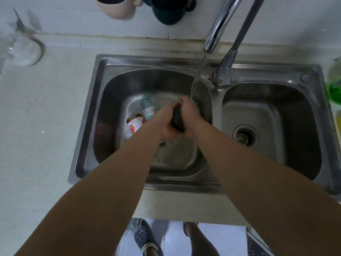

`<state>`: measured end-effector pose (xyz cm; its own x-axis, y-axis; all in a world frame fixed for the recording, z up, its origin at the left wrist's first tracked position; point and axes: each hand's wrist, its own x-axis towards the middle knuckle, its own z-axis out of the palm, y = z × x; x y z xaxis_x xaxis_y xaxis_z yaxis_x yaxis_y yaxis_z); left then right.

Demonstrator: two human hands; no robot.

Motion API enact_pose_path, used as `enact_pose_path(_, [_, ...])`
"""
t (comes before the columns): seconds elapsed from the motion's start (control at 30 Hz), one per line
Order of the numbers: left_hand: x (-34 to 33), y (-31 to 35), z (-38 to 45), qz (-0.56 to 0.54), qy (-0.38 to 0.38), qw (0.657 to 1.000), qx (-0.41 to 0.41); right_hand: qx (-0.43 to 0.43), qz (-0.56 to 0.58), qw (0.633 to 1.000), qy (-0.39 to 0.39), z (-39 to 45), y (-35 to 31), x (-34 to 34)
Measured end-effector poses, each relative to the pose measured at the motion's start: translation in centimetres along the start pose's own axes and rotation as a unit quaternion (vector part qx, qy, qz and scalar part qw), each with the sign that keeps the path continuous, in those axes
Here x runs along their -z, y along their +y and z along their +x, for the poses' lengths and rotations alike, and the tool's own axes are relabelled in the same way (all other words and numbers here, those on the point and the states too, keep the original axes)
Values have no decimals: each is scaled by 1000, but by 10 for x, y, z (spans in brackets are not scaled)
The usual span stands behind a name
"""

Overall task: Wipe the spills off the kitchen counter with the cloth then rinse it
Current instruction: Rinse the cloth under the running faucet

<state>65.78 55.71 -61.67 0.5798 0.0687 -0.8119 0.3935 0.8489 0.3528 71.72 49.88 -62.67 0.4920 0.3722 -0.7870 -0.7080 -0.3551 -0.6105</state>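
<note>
A dark bunched cloth (177, 118) is squeezed between both my hands over the left basin of the steel double sink (118, 60). My left hand (166, 122) grips it from the left, my right hand (188, 112) from the right. Water runs from the chrome faucet (219, 24) in a thin stream (196, 81) onto my right hand and the cloth. Most of the cloth is hidden by my fingers.
Two bottles lie in the left basin: a clear greenish one (148, 106) and one with a red label (135, 123). The right basin has a drain strainer (245, 136). A glass (24, 50) stands on the pale counter (46, 117) at left; two mugs hang at the back; a green bottle (335, 85) stands at the right.
</note>
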Motion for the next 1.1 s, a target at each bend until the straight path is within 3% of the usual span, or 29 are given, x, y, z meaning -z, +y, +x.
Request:
enact_pose_path(0.1, [16,7,1,109,46,992,-42,37,-43,998,-18,-11,-8,17])
enact_pose_path(0.2, [23,11,8,238,152,955,-96,101,-144,983,-49,-6,-7,33])
enact_pose_path(0.27, [21,13,9,306,190,928,-92,122,-212,969,-24,-1,-3,39])
enact_pose_path(0.37, [24,18,9,247,137,956,-78,149,-246,955,68,3,-1,42])
enact_pose_path(0.47, [29,20,9,199,50,974,-94,132,-185,969,98,2,1,41])
enact_pose_path(0.57, [25,16,10,224,91,960,-142,76,-82,993,30,-2,7,37])
enact_pose_path(0.67, [14,10,11,272,161,935,-163,103,-10,994,-34,-6,12,32])
enact_pose_path(0.73, [11,7,13,297,186,924,-153,127,32,991,-16,-4,12,30])
enact_pose_path(0.93, [17,9,10,262,181,931,-178,190,-185,960,84,-9,8,27])
enact_pose_path(1.03, [20,14,8,115,95,972,-181,159,-201,962,90,-11,7,27])
enact_pose_path(1.1, [24,14,7,78,33,981,-176,130,-164,975,75,-11,4,29])
